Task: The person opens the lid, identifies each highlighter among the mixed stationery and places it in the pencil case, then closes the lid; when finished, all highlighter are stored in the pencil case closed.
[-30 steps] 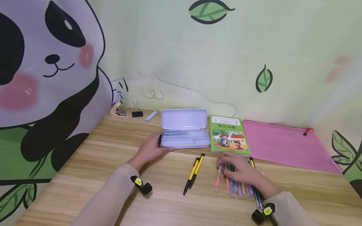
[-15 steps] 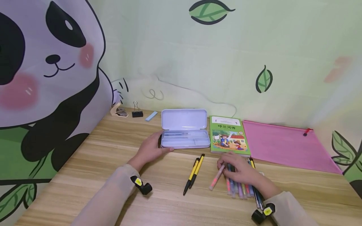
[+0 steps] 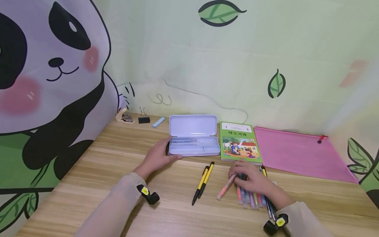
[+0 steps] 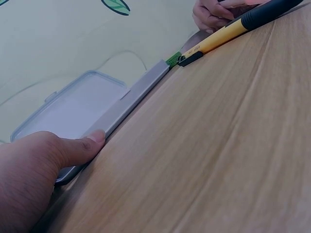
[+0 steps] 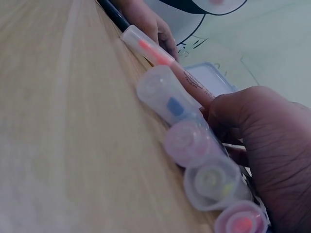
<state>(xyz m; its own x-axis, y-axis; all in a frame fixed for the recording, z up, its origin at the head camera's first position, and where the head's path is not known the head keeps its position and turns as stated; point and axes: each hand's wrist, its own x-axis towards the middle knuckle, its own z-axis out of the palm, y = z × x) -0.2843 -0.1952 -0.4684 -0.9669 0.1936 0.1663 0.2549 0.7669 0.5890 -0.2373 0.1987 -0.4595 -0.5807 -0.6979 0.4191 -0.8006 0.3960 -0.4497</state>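
My left hand [image 3: 158, 155] grips the left end of the open, pale lilac pencil case [image 3: 193, 153], its thumb [image 4: 85, 149] along the front edge. A few slim, light-coloured pens lie in the case's back compartment. At the right, my right hand [image 3: 250, 176] pinches a pink marker [image 3: 225, 189] by its upper end, the clear cap slanting down to the left. Under that hand a row of capped markers [image 5: 187, 143] in several colours lies side by side, partly hidden by it. Two yellow-and-black pens [image 3: 203, 182] lie between the hands.
Behind the right hand lie a green book [image 3: 240, 141] and a pink zip pouch [image 3: 302, 153]. A stapler [image 3: 124, 117], a black binder clip [image 3: 144, 119] and a small blue bar [image 3: 158, 122] stand along the wall at back left. Dark pens [image 3: 270, 210] lie by the right wrist.
The pink marker's capped end has swung left, away from the row of markers, as the right hand shifted slightly. The left hand and pencil case have stayed in place.
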